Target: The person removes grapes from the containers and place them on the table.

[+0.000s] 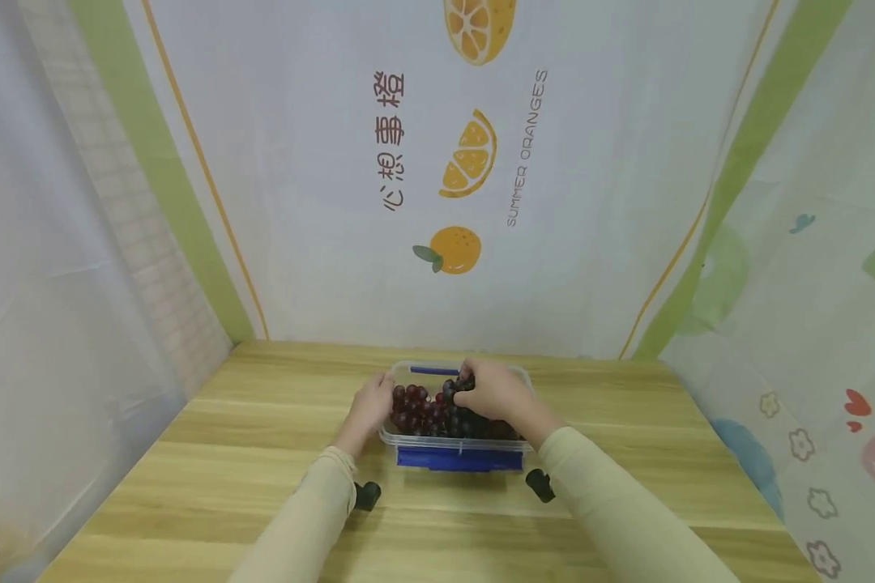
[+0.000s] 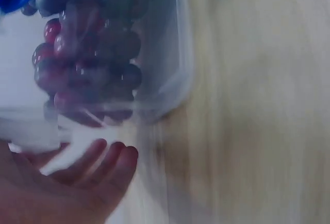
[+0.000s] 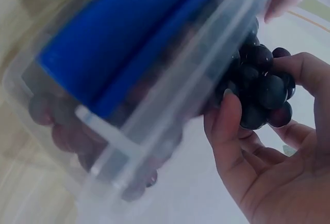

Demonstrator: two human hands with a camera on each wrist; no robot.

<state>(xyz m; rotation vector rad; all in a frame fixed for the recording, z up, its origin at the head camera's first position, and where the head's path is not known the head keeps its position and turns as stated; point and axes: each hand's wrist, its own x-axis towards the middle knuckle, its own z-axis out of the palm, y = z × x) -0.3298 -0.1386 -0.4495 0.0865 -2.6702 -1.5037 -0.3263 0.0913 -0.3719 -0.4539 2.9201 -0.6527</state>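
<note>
The clear box (image 1: 455,444) sits close to the far edge of the surface (image 1: 277,461), about midway between its left and right edges, its long axis running parallel to that far edge. A blue latch (image 1: 459,460) on its long near side faces the near edge. The left hand (image 1: 369,406) is at the box's left end, its fingers loosely extended beside the wall; whether they press on it cannot be told. The right hand (image 1: 499,395) reaches over the right half and pinches a dark bunch of grapes (image 3: 268,90) between thumb and fingers, part of it standing above the rim. The reddish grapes (image 1: 410,411) lie inside, in the half toward the surface's left edge, so the left hand is nearer to them, though the end wall stands between.
</note>
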